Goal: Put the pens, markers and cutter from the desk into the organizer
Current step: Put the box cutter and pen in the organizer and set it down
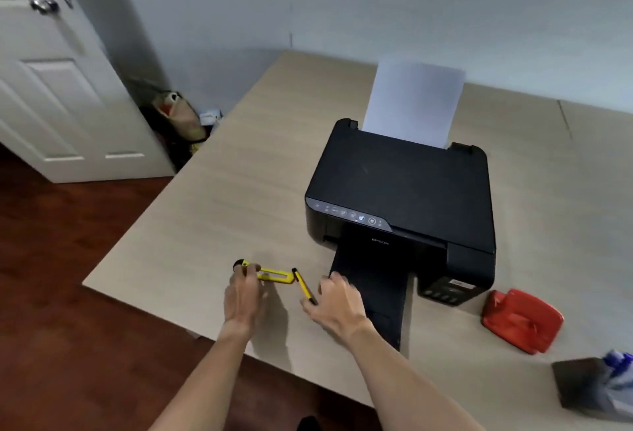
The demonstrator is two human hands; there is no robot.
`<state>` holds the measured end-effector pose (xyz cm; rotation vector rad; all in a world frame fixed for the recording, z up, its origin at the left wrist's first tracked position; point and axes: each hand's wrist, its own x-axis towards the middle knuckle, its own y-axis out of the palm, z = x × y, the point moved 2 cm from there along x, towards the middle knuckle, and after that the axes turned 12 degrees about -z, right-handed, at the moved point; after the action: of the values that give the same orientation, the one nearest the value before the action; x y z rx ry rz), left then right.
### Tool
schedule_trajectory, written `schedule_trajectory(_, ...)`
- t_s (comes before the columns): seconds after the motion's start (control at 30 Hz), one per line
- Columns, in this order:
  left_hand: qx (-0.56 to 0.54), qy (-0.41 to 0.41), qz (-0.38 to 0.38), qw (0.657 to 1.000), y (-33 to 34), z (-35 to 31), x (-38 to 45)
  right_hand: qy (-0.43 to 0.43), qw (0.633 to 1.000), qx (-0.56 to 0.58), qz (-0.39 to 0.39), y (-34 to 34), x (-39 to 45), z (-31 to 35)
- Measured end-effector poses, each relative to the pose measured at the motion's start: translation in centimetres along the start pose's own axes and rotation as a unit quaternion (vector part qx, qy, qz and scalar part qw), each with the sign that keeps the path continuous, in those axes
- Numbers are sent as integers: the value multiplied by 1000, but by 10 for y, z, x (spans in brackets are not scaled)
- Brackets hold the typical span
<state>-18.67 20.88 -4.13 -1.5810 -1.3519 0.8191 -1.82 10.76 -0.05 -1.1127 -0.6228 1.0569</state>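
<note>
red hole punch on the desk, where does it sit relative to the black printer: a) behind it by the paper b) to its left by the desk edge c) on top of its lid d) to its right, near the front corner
d: the red hole punch lies on the desk just right of the printer, off its front right corner, not on it.

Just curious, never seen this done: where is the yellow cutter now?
The yellow cutter lies near the desk's front left edge, just left of the black printer, under the left hand.
</note>
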Motion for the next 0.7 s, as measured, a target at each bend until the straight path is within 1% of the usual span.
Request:
schedule_trajectory(0.03,24,-4,24,999,5,4,4,1,999,-33,19,5,4,7)
schedule_trajectory(0.1,47,1,39,998,15,9,10,6,995,-86,50,14,7,17)
schedule_trajectory(0.2,73,35,46,996,26,13,18,4,991,-129,45,23,12,24)
schedule_trajectory(0.27,84,68,36,993,24,13,23,2,990,-133,36,24,15,25)
schedule_trajectory(0.37,166,130,18,977,22,18,29,-5,992,-122,16,24,17,27)
schedule_trajectory(0.47,224,157,17,962,16,21,29,-16,996,-93,0,21,16,22)
schedule_trajectory(0.53,212,160,23,964,11,21,23,-34,997,-68,-23,15,13,13)
schedule_trajectory(0.63,172,149,57,972,4,14,16,3,996,1,-89,-1,0,-14)
schedule_trajectory(0.7,107,161,72,979,-4,0,13,23,991,23,-129,-12,-13,-37)
